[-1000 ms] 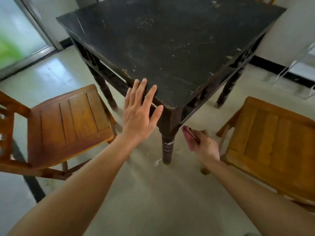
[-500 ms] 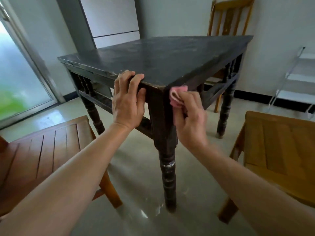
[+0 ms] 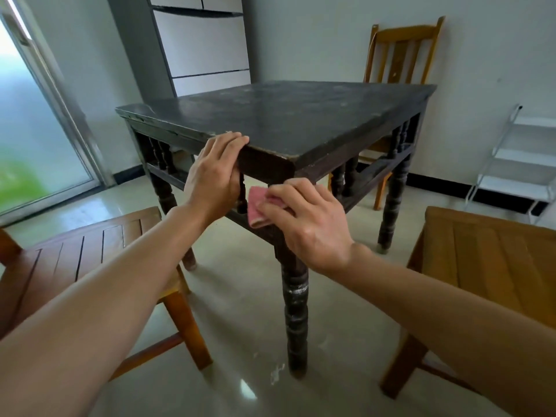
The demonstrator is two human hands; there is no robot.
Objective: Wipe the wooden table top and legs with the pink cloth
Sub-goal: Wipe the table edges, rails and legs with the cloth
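My left hand (image 3: 214, 179) is gripping the edge of the dark bench (image 3: 288, 121) while my right hand (image 3: 304, 224) is pressing the pink cloth (image 3: 257, 206) on the near leg (image 3: 294, 311), and I think sliding down comes next.

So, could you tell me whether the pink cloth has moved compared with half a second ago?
Yes. The pink cloth in the right hand has gone down from just under the table top's corner to lower on the near leg.
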